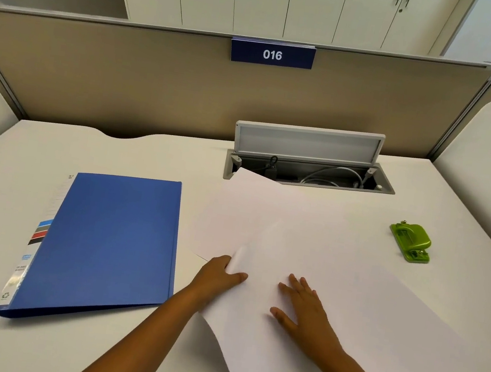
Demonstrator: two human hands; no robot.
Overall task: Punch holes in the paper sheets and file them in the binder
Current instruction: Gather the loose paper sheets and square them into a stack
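We read "016" on the blue sign (272, 54). Our left hand (218, 276) pinches the paper (346, 310) edge; our right hand (305, 314) presses it flat, fingers straight. The binder (110, 239) spine label is unreadable.

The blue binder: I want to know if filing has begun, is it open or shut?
Shut. The blue binder lies flat on the desk with its cover down; no rings show.

"016" on blue partition sign (272, 54).

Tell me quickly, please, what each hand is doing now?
Left hand: pinches the white paper sheet's edge.
Right hand: open, flat on it.
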